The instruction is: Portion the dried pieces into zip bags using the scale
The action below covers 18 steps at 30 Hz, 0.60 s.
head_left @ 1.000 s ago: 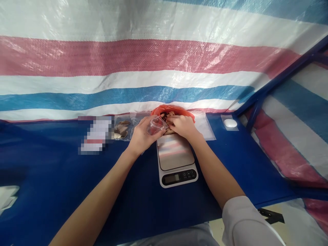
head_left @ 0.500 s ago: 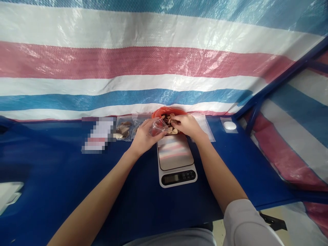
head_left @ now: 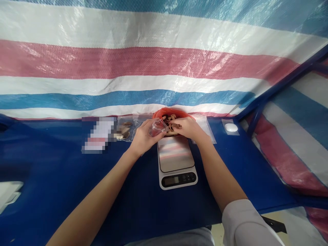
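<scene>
My left hand (head_left: 143, 136) is closed on a clear plastic bag (head_left: 157, 127), whose mouth gapes toward the right. Beside it my right hand (head_left: 188, 127) reaches into a red plastic bag (head_left: 164, 111) full of brown and pale dried slices (head_left: 171, 118). Its fingers are pinched around some of the dried slices; how many cannot be made out. Just in front of the red bag lies a white kitchen scale (head_left: 176, 160) with a shiny metal plate. The figures on its display are not legible.
Clear bags of dried pieces (head_left: 124, 131) lie left of my left hand, near a blurred-out paper (head_left: 99, 135). Flat clear bags (head_left: 206, 128) are to the right, then a small bag with a white oval object (head_left: 231, 127). Striped sheeting (head_left: 128, 61) rises behind the blue table (head_left: 133, 205).
My right hand has shifted slightly within the red bag, its fingers now drawn together among the slices. My left hand keeps the clear bag in nearly the same place.
</scene>
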### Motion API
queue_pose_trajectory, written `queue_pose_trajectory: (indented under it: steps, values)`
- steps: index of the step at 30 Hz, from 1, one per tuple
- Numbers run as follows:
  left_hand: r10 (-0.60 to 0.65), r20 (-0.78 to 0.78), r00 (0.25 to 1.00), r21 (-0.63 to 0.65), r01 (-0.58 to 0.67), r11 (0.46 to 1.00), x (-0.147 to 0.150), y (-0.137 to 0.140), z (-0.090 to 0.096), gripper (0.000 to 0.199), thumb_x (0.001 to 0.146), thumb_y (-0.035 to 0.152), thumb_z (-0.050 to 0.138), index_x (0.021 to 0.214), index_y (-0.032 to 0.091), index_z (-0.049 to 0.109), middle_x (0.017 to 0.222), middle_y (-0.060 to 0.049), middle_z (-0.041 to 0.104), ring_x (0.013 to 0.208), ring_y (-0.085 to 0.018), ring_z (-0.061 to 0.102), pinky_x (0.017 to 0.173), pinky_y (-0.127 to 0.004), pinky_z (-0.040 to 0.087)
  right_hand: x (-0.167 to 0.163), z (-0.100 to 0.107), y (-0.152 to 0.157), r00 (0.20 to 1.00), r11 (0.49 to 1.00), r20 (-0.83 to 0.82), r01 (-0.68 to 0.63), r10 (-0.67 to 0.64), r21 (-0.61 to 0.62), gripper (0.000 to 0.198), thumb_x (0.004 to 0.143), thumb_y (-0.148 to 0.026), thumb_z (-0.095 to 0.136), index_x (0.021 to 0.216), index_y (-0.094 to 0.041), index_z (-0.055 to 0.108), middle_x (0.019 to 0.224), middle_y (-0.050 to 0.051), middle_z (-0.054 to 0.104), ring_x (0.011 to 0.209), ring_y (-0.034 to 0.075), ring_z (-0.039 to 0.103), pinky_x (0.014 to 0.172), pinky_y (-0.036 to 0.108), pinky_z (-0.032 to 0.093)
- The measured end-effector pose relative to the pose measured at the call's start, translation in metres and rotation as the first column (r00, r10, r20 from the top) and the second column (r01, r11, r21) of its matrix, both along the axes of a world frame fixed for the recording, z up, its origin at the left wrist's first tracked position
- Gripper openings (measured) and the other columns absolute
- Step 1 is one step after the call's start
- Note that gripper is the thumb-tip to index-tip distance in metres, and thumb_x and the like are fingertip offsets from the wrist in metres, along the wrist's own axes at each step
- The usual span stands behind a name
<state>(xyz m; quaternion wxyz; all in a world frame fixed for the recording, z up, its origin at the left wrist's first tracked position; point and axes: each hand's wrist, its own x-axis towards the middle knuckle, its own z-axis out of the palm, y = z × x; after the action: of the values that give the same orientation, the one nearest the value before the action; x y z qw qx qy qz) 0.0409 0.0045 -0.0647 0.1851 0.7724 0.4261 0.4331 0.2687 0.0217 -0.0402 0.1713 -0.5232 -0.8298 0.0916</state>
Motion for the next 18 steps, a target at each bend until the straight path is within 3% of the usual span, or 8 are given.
queue_pose_trajectory:
  steps: [5,10,18]
  values:
    - [-0.001,-0.001,1.000,0.002,0.001,1.000,0.000,-0.001,0.001,0.051,0.083,0.043,0.075,0.127,0.019,0.065,0.122,-0.010,0.073,0.111,-0.028,0.070,0.102,-0.043,0.055,-0.006,-0.001,0.000,0.996,0.998,0.070,-0.058,0.059,-0.020,0.026,0.095,-0.038,0.058,0.100,-0.024,0.079,0.098,0.004,0.077,0.084,0.018,0.066,0.064,0.028,0.037]
    - [0.001,0.007,1.000,-0.012,0.000,1.000,0.000,-0.001,0.000,0.051,0.083,0.044,0.076,0.126,0.019,0.065,0.122,-0.011,0.073,0.110,-0.028,0.071,0.101,-0.043,0.055,-0.006,-0.002,0.001,0.998,0.999,0.070,0.007,-0.004,-0.043,0.026,0.095,-0.032,0.056,0.102,-0.023,0.079,0.097,0.004,0.078,0.083,0.018,0.067,0.067,0.028,0.040]
    - [-0.014,0.014,1.000,-0.021,0.014,1.000,0.000,0.000,-0.002,0.051,0.083,0.047,0.075,0.127,0.021,0.066,0.123,-0.011,0.072,0.111,-0.029,0.070,0.102,-0.045,0.055,0.004,-0.005,0.002,0.970,1.000,-0.243,-0.014,0.013,-0.003,0.025,0.091,-0.028,0.057,0.094,-0.022,0.081,0.088,0.002,0.079,0.078,0.017,0.069,0.073,0.027,0.049]
